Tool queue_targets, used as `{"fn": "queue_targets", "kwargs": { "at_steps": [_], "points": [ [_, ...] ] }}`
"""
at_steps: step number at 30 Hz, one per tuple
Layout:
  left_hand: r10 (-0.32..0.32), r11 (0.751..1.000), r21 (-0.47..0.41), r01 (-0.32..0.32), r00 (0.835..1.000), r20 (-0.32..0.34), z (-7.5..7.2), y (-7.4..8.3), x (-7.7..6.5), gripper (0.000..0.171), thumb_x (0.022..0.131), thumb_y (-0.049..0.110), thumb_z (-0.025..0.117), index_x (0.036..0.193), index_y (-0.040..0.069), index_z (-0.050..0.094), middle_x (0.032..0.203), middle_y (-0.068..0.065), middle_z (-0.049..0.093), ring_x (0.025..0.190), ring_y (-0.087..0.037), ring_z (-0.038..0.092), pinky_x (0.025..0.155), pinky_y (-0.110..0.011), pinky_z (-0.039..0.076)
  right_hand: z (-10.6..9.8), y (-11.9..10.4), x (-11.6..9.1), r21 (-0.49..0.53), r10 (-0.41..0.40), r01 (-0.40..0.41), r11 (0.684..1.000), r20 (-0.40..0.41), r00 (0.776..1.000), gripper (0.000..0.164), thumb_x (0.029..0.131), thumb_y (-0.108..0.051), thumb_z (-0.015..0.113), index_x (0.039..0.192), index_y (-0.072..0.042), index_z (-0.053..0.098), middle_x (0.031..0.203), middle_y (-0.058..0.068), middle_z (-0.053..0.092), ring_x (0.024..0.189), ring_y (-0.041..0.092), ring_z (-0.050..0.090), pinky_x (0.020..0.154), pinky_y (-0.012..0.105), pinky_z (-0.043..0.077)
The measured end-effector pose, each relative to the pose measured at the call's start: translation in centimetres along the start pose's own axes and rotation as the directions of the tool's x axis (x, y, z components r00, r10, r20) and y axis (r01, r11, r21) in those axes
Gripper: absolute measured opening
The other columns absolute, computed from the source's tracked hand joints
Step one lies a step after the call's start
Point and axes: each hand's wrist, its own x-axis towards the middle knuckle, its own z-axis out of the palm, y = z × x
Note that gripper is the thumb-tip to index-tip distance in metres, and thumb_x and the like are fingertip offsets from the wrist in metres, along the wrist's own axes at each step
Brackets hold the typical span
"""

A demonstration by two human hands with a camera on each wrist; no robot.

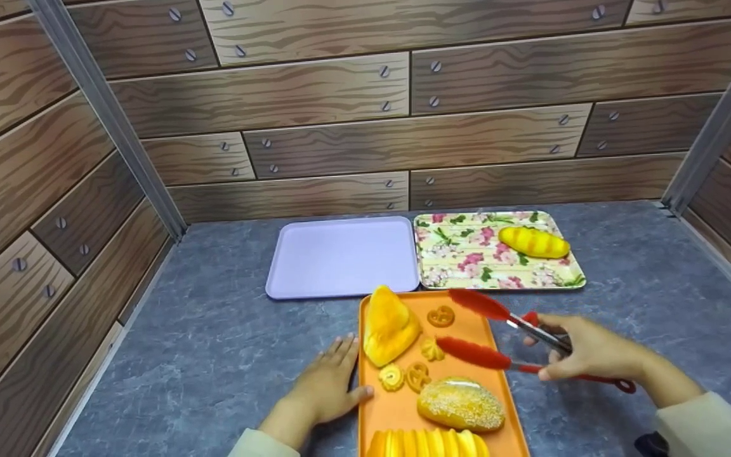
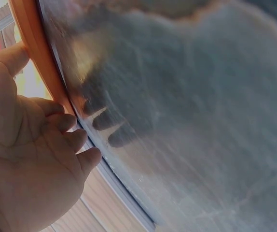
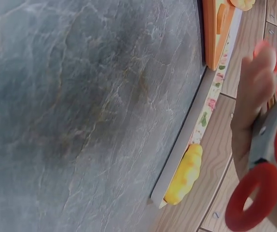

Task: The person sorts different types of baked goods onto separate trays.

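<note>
In the head view my right hand (image 1: 587, 349) grips red-tipped tongs (image 1: 537, 336), their arms spread over the right part of an orange tray (image 1: 381, 412). Nothing is between the tips. My left hand (image 1: 324, 384) lies with straight fingers against that tray's left edge, thumb on the rim. On the tray sit a triangular yellow bread (image 1: 391, 327), a sesame-topped bun (image 1: 460, 404), a ridged loaf (image 1: 429, 444), two pretzels (image 1: 441, 316) and two small cookies (image 1: 391, 377). The right wrist view shows the tongs' red ring (image 3: 254, 195) close up.
Behind the orange tray stand a bare lilac tray (image 1: 346, 257) and a floral tray (image 1: 454, 254) bearing a yellow twisted loaf (image 1: 533, 242). Plank-patterned walls (image 1: 340, 89) enclose the grey marbled table (image 1: 213, 330) at back and sides. A dark object (image 1: 651, 444) lies by my right sleeve.
</note>
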Motion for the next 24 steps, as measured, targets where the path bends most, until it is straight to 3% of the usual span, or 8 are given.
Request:
{"fn": "queue_targets", "kwargs": {
  "at_steps": [3,5,8,14,20,24],
  "points": [
    [0.002,1.000,0.001,-0.002,1.000,-0.007,0.1,0.0,0.0,0.080,0.081,0.059,0.036,0.138,0.007,0.016,0.141,-0.008,0.015,0.127,-0.025,0.012,0.099,-0.044,0.018,0.1,0.0,-0.2,0.019,-0.058,0.056,0.998,0.083,0.995,0.057,0.070,-0.015,0.071,0.119,-0.003,0.044,0.088,0.018,0.058,0.059,0.013,0.054,0.047,0.026,0.045],
    [0.003,1.000,0.002,-0.003,1.000,-0.011,0.1,0.0,0.0,0.080,0.081,0.059,0.037,0.138,0.007,0.017,0.141,-0.009,0.015,0.127,-0.025,0.012,0.099,-0.044,0.018,0.3,0.0,-0.4,0.045,-0.092,0.087,0.995,0.125,0.988,0.059,0.070,-0.012,0.070,0.121,-0.001,0.042,0.095,0.019,0.057,0.061,0.015,0.056,0.048,0.027,0.046],
    [0.000,1.000,-0.003,0.000,1.000,-0.012,0.1,0.0,0.0,0.080,0.081,0.059,0.037,0.138,0.007,0.016,0.141,-0.008,0.015,0.127,-0.025,0.012,0.099,-0.044,0.018,0.4,0.0,-0.6,0.068,-0.096,0.086,0.994,0.168,0.981,0.062,0.070,-0.010,0.070,0.123,0.003,0.040,0.097,0.019,0.057,0.063,0.018,0.057,0.049,0.028,0.047],
    [-0.009,1.000,-0.016,0.009,1.000,0.000,0.1,0.2,0.0,0.080,0.081,0.059,0.037,0.138,0.007,0.016,0.142,-0.008,0.014,0.127,-0.025,0.011,0.099,-0.045,0.017,0.9,0.1,-1.1,0.043,-0.097,0.090,0.995,0.201,0.975,0.067,0.067,-0.012,0.073,0.123,0.002,0.040,0.097,0.015,0.058,0.062,0.016,0.058,0.048,0.027,0.047],
    [-0.003,1.000,-0.009,0.003,1.000,-0.005,0.1,0.1,0.0,0.080,0.081,0.059,0.037,0.138,0.006,0.017,0.141,-0.010,0.014,0.127,-0.025,0.012,0.099,-0.044,0.018,1.3,0.3,-1.6,0.038,-0.074,0.067,0.997,0.212,0.974,0.071,0.065,-0.014,0.075,0.124,0.004,0.040,0.077,0.010,0.062,0.058,0.012,0.056,0.046,0.025,0.046],
    [0.001,1.000,-0.003,-0.001,1.000,-0.010,0.1,0.1,-0.1,0.080,0.081,0.059,0.037,0.137,0.005,0.018,0.141,-0.010,0.015,0.127,-0.026,0.013,0.099,-0.045,0.018,1.5,0.4,-1.8,0.065,-0.088,0.076,0.995,0.217,0.972,0.067,0.064,-0.011,0.075,0.122,0.003,0.044,0.088,0.013,0.061,0.058,0.009,0.055,0.045,0.024,0.046]
  ]
}}
